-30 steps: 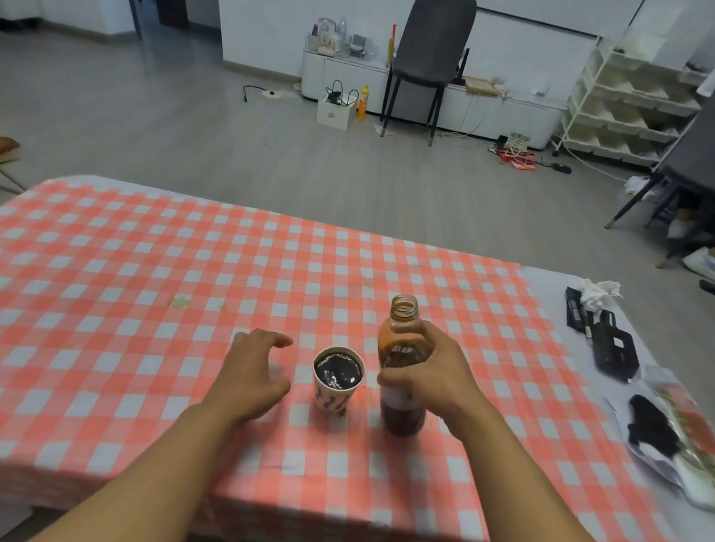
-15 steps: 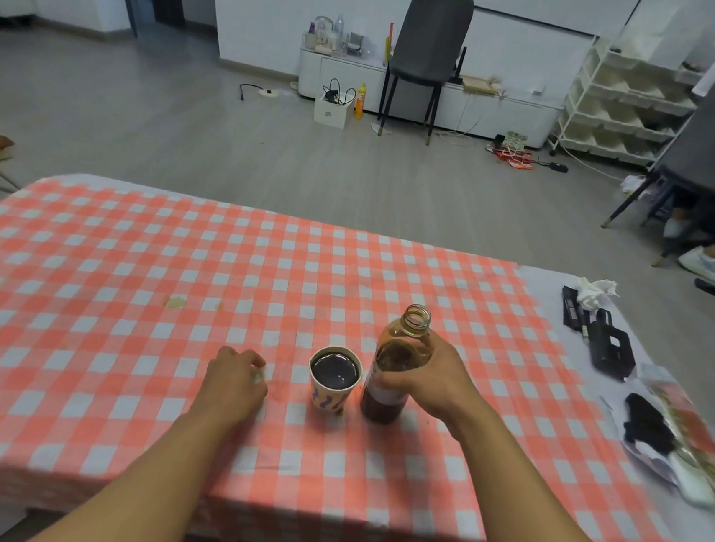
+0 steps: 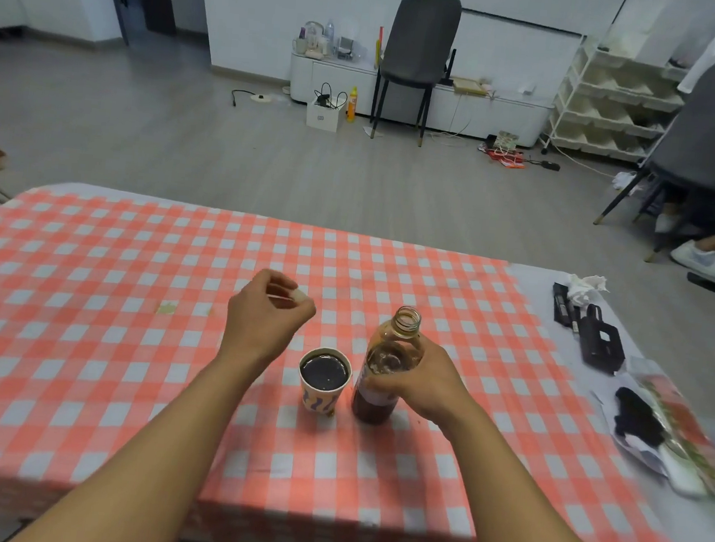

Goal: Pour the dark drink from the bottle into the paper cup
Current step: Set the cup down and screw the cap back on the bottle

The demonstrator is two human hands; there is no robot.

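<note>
A paper cup (image 3: 323,387) with blue squiggles stands on the checked tablecloth (image 3: 79,331), filled nearly to the rim with dark drink. Right beside it stands the open clear bottle (image 3: 386,361), dark liquid in its lower part and no cap on its neck. My right hand (image 3: 419,379) wraps around the bottle's middle. My left hand (image 3: 266,319) is raised behind and left of the cup, fingers pinched on a small white cap (image 3: 296,296).
Black tools (image 3: 600,342) and a crumpled tissue (image 3: 585,286) lie on the table's bare right strip, with a plastic bag (image 3: 671,436) of items nearer me. Grey chairs (image 3: 421,45), a low cabinet and shelves stand across the floor; a seated person's foot (image 3: 701,260) shows at right.
The bottle was set down upright beside the cup and stays gripped. My left hand dipped to the cloth, then rose up and right, now pinching the white cap.
</note>
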